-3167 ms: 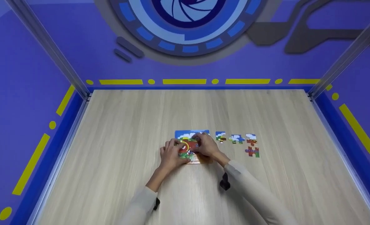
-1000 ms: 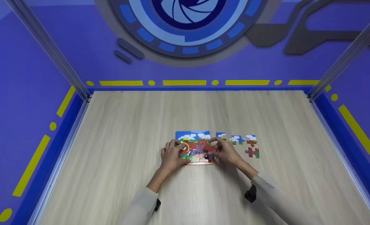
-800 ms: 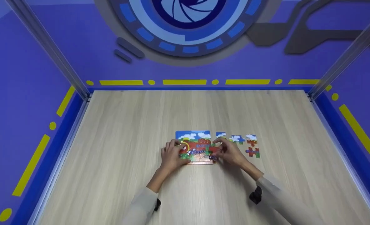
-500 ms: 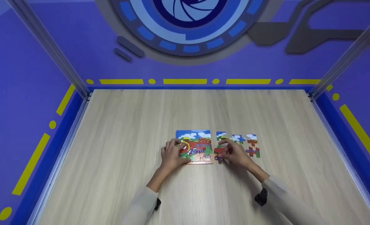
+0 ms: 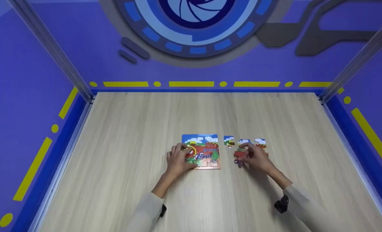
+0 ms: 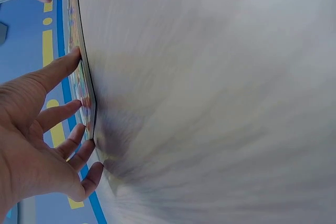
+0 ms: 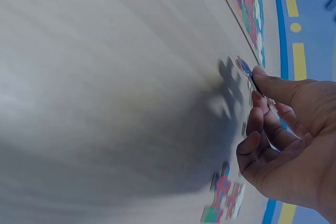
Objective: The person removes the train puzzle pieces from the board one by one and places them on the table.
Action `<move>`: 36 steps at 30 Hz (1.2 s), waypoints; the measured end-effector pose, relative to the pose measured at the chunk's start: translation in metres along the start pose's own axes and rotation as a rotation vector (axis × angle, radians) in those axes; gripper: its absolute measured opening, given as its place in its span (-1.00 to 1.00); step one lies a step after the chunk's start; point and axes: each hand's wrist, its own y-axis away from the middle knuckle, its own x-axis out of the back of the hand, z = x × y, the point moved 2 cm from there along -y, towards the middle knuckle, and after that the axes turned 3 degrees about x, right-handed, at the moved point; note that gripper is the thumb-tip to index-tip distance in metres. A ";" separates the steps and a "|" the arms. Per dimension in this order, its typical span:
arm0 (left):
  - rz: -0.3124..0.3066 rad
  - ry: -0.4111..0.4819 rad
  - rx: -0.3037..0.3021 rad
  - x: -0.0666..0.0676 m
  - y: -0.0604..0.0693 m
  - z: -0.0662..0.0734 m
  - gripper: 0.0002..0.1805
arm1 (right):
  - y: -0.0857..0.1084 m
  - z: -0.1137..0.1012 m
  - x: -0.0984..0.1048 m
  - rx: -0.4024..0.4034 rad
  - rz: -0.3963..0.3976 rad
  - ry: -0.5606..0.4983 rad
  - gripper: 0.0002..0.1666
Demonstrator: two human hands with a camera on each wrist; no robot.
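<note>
A picture puzzle board [image 5: 207, 167], with a red train under clouds, lies flat on the table. My left hand [image 5: 178, 159] rests on its left side, thumb at the near edge; in the left wrist view, several fingertips touch the board's rim [image 6: 90, 90]. My right hand [image 5: 258, 159] pinches a mostly red puzzle piece [image 5: 238, 154] between thumb and fingers, to the right of the board. The right wrist view shows this piece [image 7: 245, 67] edge-on above the table, its shadow beneath. The fingers hide part of it.
Loose puzzle pieces lie right of the board: one with sky and green [image 5: 228, 140], a cloud piece [image 5: 244, 141] partly behind the right hand, and a cloud-and-red piece [image 5: 260, 141]. A red and green piece [image 7: 218, 195] lies nearer. Blue-purple walls enclose the wooden table [image 5: 139, 129].
My right hand has lifted the red piece off the board's right side and carried it rightward toward the loose pieces. The left hand has stayed on the board.
</note>
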 end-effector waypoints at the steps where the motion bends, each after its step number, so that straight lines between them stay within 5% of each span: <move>1: 0.003 -0.005 0.001 0.000 0.000 0.000 -0.27 | 0.001 0.002 0.002 0.004 -0.002 0.003 -0.52; 8: 0.001 0.026 0.010 0.000 0.001 0.000 -0.29 | 0.008 0.010 0.008 -0.001 -0.021 -0.004 -0.51; 17: -0.009 0.024 0.012 -0.001 0.002 0.000 -0.27 | 0.012 0.009 0.010 -0.134 0.021 0.180 -0.50; 23: -0.010 0.009 0.014 -0.001 0.001 0.001 -0.28 | 0.012 0.008 0.011 -0.149 0.012 0.233 -0.49; 36: 0.015 0.044 -0.001 -0.001 0.002 0.000 -0.29 | 0.011 0.013 0.008 -0.144 0.001 0.187 -0.55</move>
